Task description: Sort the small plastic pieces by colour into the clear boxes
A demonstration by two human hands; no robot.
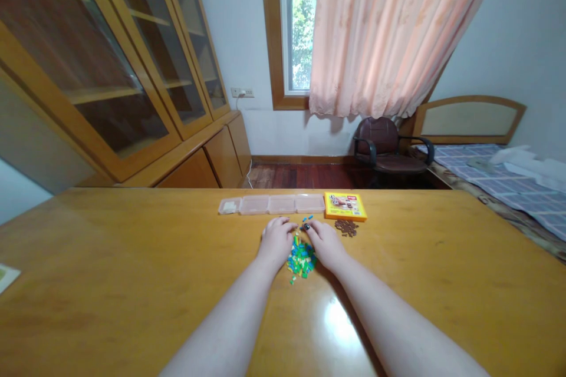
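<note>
A loose pile of small plastic building bricks (pixel 302 260), green, blue, yellow and white, lies on the wooden table between my hands. My left hand (pixel 276 242) rests at the pile's upper left, fingers bent and apart, with nothing visible in them. At the upper right, my right hand (pixel 326 242) has its fingertips drawn together by the top of the pile. Something small and dark shows at those fingertips; whether it is a brick or a nail is unclear. Just beyond them lie a few blue bricks (pixel 308 218). A separate heap of brown bricks (pixel 346 228) is right of my right hand.
Along the far side stands a clear plastic tray (pixel 282 204) with several compartments; white pieces (pixel 229 207) are in the leftmost. A yellow box (pixel 345 207) adjoins its right end. Paper (pixel 7 277) lies at the left edge. Beyond the table is an office chair (pixel 384 144).
</note>
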